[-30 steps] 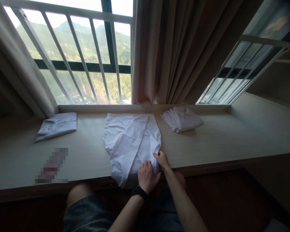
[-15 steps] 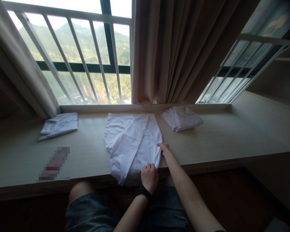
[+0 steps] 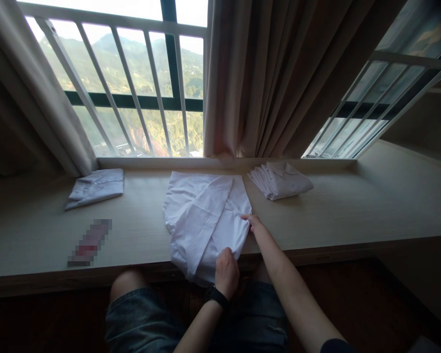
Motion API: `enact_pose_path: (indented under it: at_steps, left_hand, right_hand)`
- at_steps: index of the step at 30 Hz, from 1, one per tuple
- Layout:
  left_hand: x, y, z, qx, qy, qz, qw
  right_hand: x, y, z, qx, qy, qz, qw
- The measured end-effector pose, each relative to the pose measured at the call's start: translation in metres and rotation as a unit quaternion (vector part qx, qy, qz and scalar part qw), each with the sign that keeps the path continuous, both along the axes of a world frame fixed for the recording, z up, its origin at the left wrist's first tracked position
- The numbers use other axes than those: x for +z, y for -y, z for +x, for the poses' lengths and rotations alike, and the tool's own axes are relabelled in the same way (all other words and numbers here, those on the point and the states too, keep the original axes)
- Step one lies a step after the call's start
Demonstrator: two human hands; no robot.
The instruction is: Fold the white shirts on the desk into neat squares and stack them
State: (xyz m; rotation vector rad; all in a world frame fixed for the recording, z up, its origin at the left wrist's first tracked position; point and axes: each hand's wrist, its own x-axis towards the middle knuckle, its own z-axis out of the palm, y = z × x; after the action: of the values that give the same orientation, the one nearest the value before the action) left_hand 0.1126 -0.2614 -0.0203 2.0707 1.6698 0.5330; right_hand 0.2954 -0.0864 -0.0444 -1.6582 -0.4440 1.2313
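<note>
A white shirt [image 3: 206, 220] lies partly folded on the pale wooden sill [image 3: 353, 215], its lower hem hanging over the front edge. My left hand [image 3: 227, 272], with a dark watch at the wrist, grips the hem at the sill's front edge. My right hand [image 3: 253, 223] pinches the shirt's right side edge, a little further back.
A folded white shirt [image 3: 96, 187] lies at the far left of the sill. A stack of folded white shirts [image 3: 281, 179] sits at the back right, below the brown curtain [image 3: 279, 73]. A blurred flat object [image 3: 90, 242] lies front left. Window bars stand behind.
My right hand has slid back along the shirt's right edge. My left hand has closed from flat on the cloth to a grip on the hem.
</note>
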Motion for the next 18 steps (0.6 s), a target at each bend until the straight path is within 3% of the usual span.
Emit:
enact_pose_path:
  at_steps: [5,10,18]
  left_hand:
    - [0.006,0.000,0.003,0.011,-0.041,0.040,0.998]
    - [0.001,-0.005,0.005,0.011,-0.123,0.035,0.992]
    - [0.000,0.007,-0.027,-0.020,-0.121,0.068,0.990]
  right_hand:
    - [-0.003,0.003,0.000,0.013,-0.016,-0.025,0.999]
    - [0.002,0.008,-0.001,0.010,0.004,-0.023,1.000]
    - [0.004,0.010,0.000,-0.006,0.048,0.007,0.999]
